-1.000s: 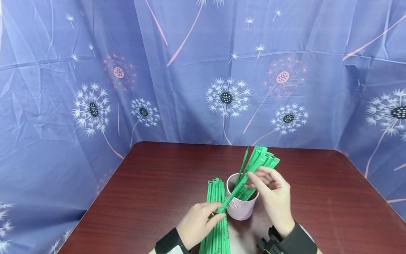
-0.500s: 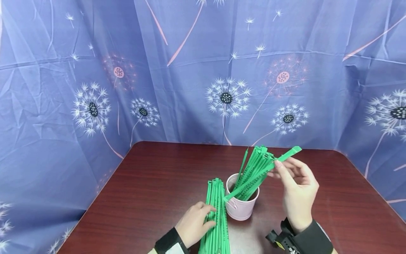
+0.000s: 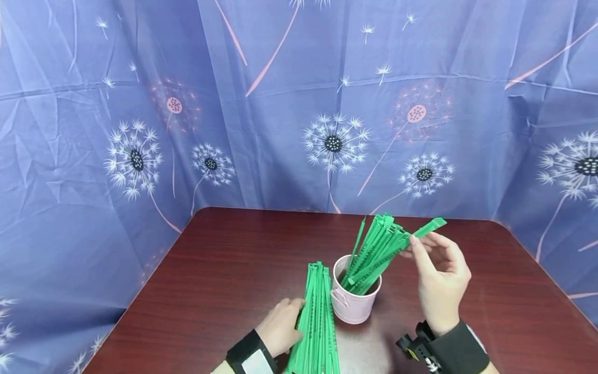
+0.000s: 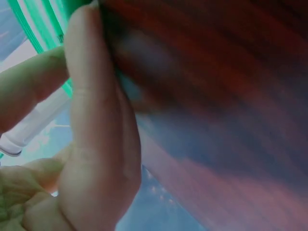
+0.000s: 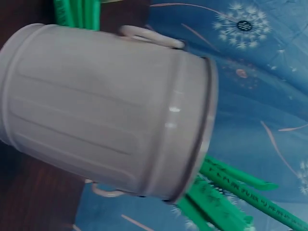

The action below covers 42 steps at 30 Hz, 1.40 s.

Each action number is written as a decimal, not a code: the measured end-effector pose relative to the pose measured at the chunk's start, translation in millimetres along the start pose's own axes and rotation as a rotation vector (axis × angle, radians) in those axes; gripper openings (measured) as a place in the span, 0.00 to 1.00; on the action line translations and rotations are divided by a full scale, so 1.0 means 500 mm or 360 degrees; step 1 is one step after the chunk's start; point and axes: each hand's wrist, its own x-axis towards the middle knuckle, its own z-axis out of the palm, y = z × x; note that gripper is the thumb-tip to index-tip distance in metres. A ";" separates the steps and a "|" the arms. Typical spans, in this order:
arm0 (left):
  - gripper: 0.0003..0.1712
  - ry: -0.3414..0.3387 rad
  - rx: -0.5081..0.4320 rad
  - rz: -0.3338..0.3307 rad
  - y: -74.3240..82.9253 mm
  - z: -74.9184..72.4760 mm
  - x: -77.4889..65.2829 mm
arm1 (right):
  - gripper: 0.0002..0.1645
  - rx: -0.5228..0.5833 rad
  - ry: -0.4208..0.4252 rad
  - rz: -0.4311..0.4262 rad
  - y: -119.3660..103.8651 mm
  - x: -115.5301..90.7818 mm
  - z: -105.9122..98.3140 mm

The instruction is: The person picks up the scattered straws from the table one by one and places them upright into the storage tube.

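Slim green wrapped sticks with dark print (image 3: pixel 376 252) stand slanted in a small pale pink bucket (image 3: pixel 353 310). My right hand (image 3: pixel 444 278) pinches one green wrapped stick (image 3: pixel 431 227) near its upper end, its lower part slanting down into the bucket. To the left of the bucket, a pile of the same sticks (image 3: pixel 317 314) lies on the table. My left hand (image 3: pixel 282 326) is at this pile's left edge, fingertips right at the sticks; in the left wrist view its long finger (image 4: pixel 98 115) reaches to the green. The right wrist view shows the bucket's side (image 5: pixel 96 106), not the right hand.
The dark red wood-grain table (image 3: pixel 224 259) runs back to a blue curtain (image 3: pixel 275 130) printed with dandelions, which also closes off both sides. The bucket has a small handle (image 5: pixel 151 36) on its side and stands close beside the pile.
My left hand has let go of the stick's lower end and moved down to the left edge of the pile. My right hand has moved right, and the held stick's lower end now lies inside the bucket.
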 end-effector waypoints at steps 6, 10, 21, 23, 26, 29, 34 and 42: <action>0.35 0.0021 -0.0045 0.0003 -0.007 0.001 -0.001 | 0.12 -0.0172 -0.0043 0.0150 0.023 -0.014 -0.007; 0.34 0.0009 -0.0059 -0.0007 -0.010 0.002 -0.001 | 0.11 -0.0306 -0.0067 0.0233 0.032 -0.023 -0.009; 0.28 0.0039 -0.0093 0.0040 0.000 -0.018 -0.004 | 0.09 -0.0935 -0.0218 0.0452 0.047 -0.054 -0.006; 0.26 0.0051 -0.0093 0.0060 0.003 -0.022 -0.005 | 0.09 -0.0968 -0.0250 0.0466 0.053 -0.060 -0.006; 0.23 0.0066 -0.0129 0.0073 0.007 -0.026 -0.008 | 0.09 -0.0970 -0.0267 0.0473 0.058 -0.066 -0.005; 0.20 0.0104 -0.0166 0.0094 0.013 -0.028 -0.008 | 0.09 -0.0933 -0.0260 0.0483 0.059 -0.067 -0.005; 0.15 0.0215 -0.0202 0.0129 0.026 -0.033 -0.008 | 0.10 -0.0854 -0.0241 0.0547 0.057 -0.064 -0.005; 0.10 0.0379 -0.0366 0.0146 0.047 -0.045 -0.001 | 0.13 -0.0717 -0.0169 0.0625 0.051 -0.073 0.004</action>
